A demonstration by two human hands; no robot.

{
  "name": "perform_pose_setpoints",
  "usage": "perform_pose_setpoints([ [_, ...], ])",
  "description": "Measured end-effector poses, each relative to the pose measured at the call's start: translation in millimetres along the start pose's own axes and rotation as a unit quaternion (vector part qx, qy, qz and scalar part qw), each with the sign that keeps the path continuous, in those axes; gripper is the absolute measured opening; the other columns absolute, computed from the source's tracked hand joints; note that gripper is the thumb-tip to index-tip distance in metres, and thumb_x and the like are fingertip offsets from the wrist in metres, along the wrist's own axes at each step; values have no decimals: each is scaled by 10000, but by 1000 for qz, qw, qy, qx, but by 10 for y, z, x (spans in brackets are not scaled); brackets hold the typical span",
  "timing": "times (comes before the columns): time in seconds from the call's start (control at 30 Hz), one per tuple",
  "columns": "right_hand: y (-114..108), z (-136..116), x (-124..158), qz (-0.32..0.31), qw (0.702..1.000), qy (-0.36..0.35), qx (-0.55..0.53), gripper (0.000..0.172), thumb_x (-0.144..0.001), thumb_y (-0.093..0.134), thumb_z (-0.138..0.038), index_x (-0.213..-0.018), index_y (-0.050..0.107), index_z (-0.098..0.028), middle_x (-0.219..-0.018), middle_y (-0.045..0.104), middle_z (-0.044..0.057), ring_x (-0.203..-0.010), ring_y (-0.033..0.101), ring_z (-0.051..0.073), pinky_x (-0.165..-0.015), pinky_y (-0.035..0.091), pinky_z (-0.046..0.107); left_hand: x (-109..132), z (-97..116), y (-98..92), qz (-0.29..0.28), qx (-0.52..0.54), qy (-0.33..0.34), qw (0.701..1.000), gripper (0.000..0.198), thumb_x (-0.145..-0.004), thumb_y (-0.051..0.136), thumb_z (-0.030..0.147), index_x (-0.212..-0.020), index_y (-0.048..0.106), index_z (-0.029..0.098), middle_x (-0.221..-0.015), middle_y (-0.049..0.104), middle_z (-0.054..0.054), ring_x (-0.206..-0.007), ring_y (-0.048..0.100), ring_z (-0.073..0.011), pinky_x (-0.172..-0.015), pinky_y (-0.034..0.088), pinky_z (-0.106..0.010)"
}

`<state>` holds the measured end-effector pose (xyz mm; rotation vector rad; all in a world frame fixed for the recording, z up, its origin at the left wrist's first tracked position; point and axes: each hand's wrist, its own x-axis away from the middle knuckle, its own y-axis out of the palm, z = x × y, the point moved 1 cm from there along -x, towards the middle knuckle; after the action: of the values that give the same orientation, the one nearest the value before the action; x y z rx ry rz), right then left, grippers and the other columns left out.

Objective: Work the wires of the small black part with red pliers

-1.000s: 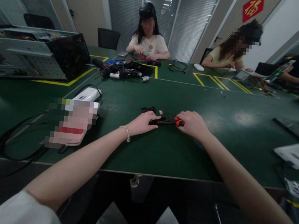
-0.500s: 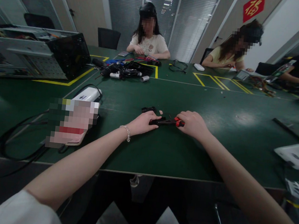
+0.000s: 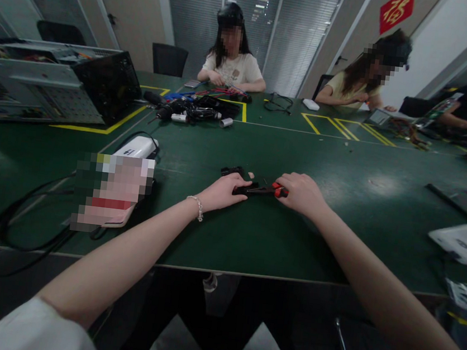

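Pliers (image 3: 272,191) are being gripped in the right hand (image 3: 302,194). A black part (image 3: 241,190) is being pinched by the left hand (image 3: 224,191).

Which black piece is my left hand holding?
The nearer black piece, gripped in your left hand by the tips of the pliers. The farther black piece lies loose on the table, just beyond that hand.

Computer case (image 3: 57,90) on table (image 3: 251,244), left beyond pliers (image 3: 269,191)

Office rm (glass wall (image 3: 191,30), PC case (image 3: 49,89))
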<state>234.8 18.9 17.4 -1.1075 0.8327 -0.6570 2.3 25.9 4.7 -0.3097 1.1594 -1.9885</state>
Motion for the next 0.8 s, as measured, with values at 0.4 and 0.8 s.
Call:
perform_pose_setpoints([
  [0.4, 8, 3, -4, 6, 1000, -3, -7, 216, -738, 503, -301, -879, 598, -167, -861, 625, 70, -779, 525, 203, -660, 344, 303, 11, 5, -10, -2, 8, -2, 1000, 458, -817, 557, 274, -1260, 480, 188, -1064, 535, -66, -923, 533, -181, -844, 427, -325],
  [0.8, 40, 18, -6, 5, 1000, -4, 1, 209, -731, 501, -292, -873, 596, -171, -849, 625, 72, -766, 526, 197, -652, 326, 300, -1, 23, -2, 4, -6, -1, 1000, 455, -808, 569, 259, -1248, 495, 168, -1034, 543, -70, -902, 535, -180, -833, 430, -315],
])
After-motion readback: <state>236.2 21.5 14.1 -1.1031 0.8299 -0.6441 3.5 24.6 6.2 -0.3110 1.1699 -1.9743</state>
